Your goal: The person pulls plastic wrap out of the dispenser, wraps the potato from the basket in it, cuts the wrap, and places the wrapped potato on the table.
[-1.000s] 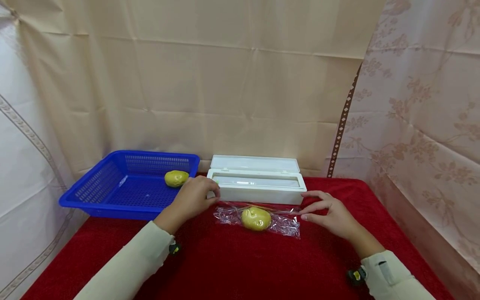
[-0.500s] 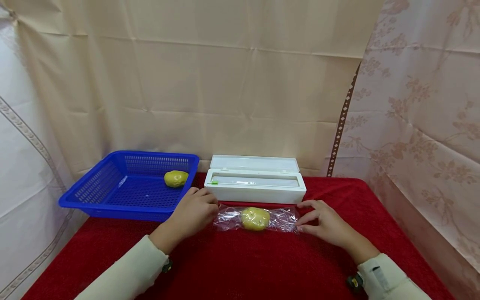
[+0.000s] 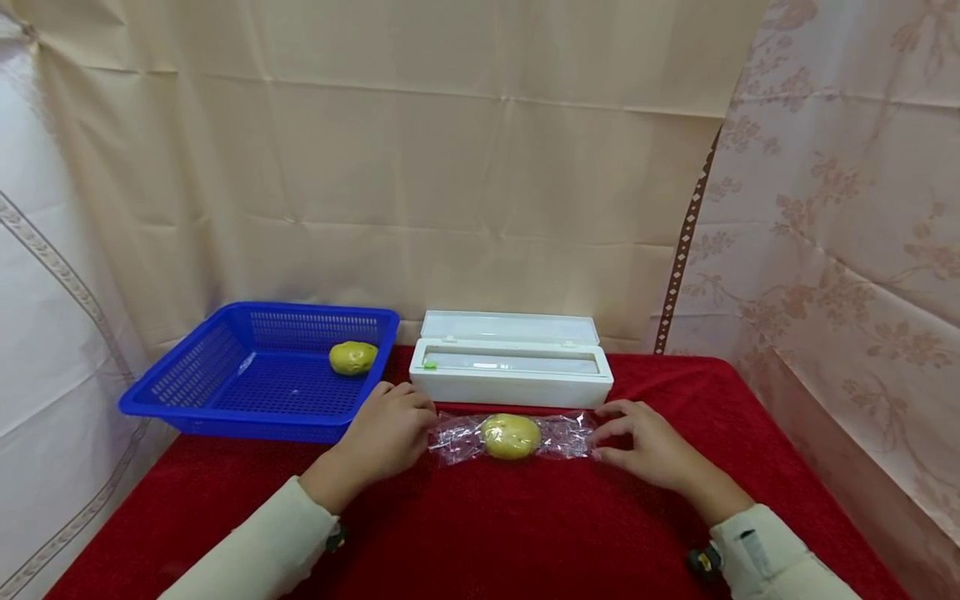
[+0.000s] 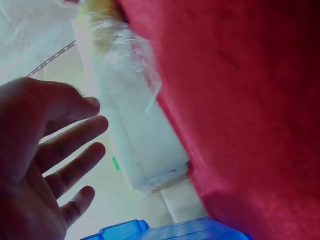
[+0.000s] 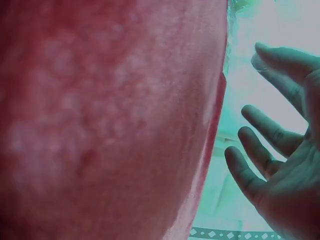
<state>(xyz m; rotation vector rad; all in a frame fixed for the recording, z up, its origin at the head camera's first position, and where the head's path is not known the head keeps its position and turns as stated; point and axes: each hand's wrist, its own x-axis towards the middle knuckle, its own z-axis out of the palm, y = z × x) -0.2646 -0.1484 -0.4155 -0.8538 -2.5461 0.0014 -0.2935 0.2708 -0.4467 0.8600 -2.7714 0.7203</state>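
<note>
A yellow potato [image 3: 511, 437] lies wrapped in clear plastic film [image 3: 564, 436] on the red cloth, with loose film spreading out on both sides. At the film's left end is my left hand [image 3: 392, 429]; in the left wrist view its fingers [image 4: 85, 162] are loosely bent and stand apart from the film. My right hand [image 3: 647, 443] is at the right end, fingers spread and the tips of thumb and index finger close together. Whether these tips touch the film is hard to see. In the right wrist view the potato is out of sight.
Behind the potato stands a white film dispenser box [image 3: 510, 388] with its lid [image 3: 510, 326] raised and a green slider [image 3: 430, 365] at the left. A blue basket [image 3: 258, 423] at the left holds another yellow potato [image 3: 352, 358]. Curtains hang behind and at the sides.
The film's far flap, stretched between both hands a second ago, now lies down around the potato. Both hands have come slightly lower and nearer. Since half a second ago the film ends have bunched a little.
</note>
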